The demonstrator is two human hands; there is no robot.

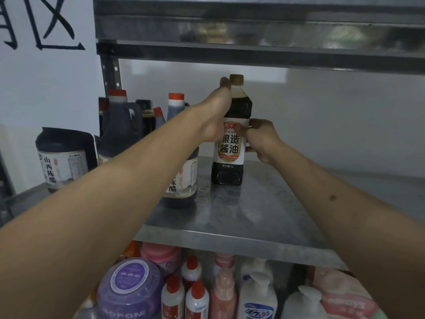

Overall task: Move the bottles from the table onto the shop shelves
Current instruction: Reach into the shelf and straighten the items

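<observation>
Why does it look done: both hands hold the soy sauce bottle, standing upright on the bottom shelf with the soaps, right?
Not the bottom shelf. In the head view the soy sauce bottle stands upright on the metal shelf above the soaps, right of the vinegar bottles. The left hand and right hand do both hold it.

The left hand (217, 111) hides the soy sauce bottle's (232, 157) left side.

Dark soy-sauce bottle (231, 137), brown cap (236, 79), white-and-gold label (230, 146)
</observation>
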